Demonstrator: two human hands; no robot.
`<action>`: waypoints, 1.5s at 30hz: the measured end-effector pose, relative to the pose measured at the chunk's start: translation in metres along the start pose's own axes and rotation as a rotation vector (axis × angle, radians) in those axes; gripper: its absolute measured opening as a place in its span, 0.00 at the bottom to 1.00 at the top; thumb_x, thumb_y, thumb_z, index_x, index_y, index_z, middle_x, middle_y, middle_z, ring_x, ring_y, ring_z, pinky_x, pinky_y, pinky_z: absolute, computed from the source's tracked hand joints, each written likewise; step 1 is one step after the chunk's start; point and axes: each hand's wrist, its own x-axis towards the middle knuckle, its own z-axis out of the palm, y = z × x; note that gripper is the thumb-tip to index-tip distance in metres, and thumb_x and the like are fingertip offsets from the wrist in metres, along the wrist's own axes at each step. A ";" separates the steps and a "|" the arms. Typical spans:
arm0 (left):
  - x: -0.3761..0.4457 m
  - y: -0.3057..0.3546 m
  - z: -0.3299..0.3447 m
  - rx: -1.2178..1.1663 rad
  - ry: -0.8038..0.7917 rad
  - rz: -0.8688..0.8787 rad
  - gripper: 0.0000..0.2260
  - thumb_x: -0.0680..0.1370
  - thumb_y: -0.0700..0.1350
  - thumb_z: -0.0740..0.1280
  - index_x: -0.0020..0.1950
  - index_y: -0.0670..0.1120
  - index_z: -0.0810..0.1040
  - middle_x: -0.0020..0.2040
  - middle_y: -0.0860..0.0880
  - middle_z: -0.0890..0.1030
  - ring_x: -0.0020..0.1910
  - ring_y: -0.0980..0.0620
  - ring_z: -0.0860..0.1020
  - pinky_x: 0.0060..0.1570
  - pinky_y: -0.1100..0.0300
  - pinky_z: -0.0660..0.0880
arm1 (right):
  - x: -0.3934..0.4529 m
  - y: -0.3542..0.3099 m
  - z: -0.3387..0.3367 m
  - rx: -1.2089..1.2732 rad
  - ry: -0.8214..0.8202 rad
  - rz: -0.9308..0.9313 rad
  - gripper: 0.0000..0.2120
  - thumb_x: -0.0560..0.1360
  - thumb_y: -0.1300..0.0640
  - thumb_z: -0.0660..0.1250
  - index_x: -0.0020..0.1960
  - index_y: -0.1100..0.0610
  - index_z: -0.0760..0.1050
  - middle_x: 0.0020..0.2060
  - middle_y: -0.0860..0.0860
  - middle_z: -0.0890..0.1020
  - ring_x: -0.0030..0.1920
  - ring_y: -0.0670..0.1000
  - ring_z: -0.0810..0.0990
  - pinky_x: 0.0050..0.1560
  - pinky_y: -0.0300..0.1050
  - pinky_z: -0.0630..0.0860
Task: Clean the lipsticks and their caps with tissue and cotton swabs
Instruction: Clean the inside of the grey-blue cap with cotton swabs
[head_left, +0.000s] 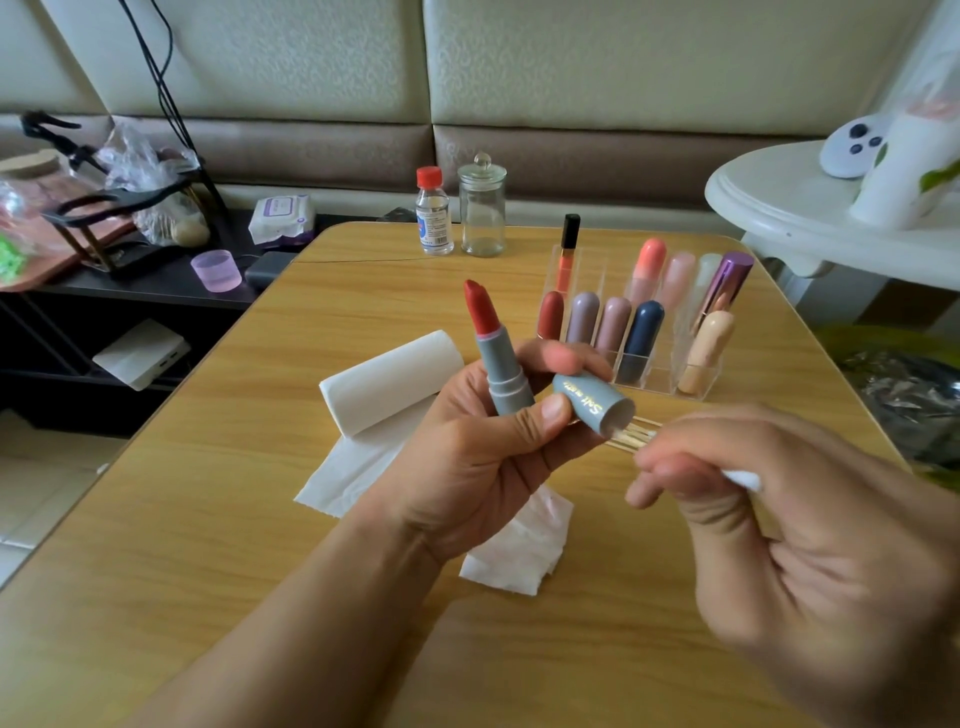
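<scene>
Fingers of my left hand (483, 441) curl round both the open lipstick (493, 353) and its cap (595, 402), mouth turned rightward so I can reach inside. Just beside that mouth, my right hand (779, 519) pinches a few cotton swabs (631, 436), tips touching the rim.

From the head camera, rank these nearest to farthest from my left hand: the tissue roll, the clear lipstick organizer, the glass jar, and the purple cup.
From the left hand:
1. Tissue roll, just to its left on the table.
2. Clear lipstick organizer, beyond it to the right.
3. Glass jar, at the table's far edge.
4. Purple cup, off the table on the dark shelf, far left.
</scene>
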 end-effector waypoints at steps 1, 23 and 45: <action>-0.001 -0.001 -0.001 0.013 -0.003 0.008 0.07 0.74 0.36 0.71 0.50 0.44 0.82 0.53 0.45 0.81 0.51 0.47 0.81 0.54 0.56 0.78 | -0.007 -0.012 0.001 0.007 0.037 0.139 0.10 0.78 0.63 0.65 0.41 0.62 0.83 0.34 0.51 0.82 0.34 0.44 0.77 0.40 0.36 0.72; 0.001 0.005 -0.001 0.018 -0.009 0.040 0.07 0.73 0.34 0.69 0.48 0.43 0.82 0.51 0.46 0.82 0.52 0.48 0.82 0.54 0.57 0.78 | -0.023 0.003 0.001 0.272 0.175 0.196 0.12 0.82 0.58 0.62 0.45 0.60 0.81 0.37 0.54 0.83 0.38 0.46 0.82 0.41 0.42 0.74; 0.000 0.003 0.001 0.048 -0.018 0.054 0.07 0.73 0.35 0.69 0.49 0.43 0.82 0.51 0.45 0.82 0.51 0.48 0.82 0.53 0.58 0.78 | -0.030 0.008 0.007 -0.016 0.148 0.050 0.09 0.77 0.63 0.67 0.44 0.65 0.85 0.39 0.55 0.85 0.35 0.49 0.82 0.40 0.37 0.76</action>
